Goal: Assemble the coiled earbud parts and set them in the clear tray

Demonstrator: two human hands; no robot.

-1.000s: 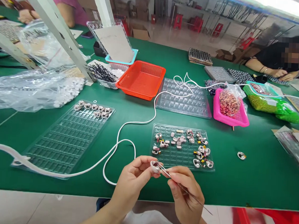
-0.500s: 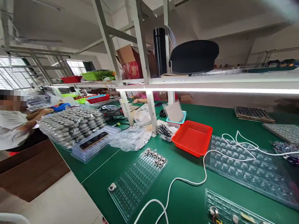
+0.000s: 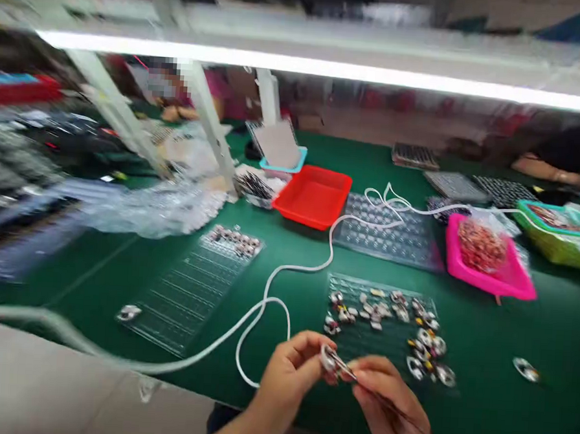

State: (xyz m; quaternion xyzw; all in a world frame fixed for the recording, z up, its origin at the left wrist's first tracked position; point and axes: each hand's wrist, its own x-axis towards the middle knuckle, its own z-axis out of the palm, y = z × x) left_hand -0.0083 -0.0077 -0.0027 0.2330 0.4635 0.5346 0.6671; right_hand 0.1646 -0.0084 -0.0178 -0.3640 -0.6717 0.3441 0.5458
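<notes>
My left hand pinches a small pale ring-shaped part near the table's front edge. My right hand is closed on thin metal tweezers whose tips touch that part. Just beyond my hands lies a clear plastic tray holding several small ring parts and loose pieces. A second clear tray lies to the left, with a row of parts at its far end. The picture is blurred by motion.
A white cable loops across the green table. Behind stand a red basket, a pink tray with a bag of coils, and another clear tray. One loose part lies right. Another person's arm rests far right.
The camera swung up and left to the shelves, then came back down to the table. My hands are back in view, holding the part and tweezers as before.
</notes>
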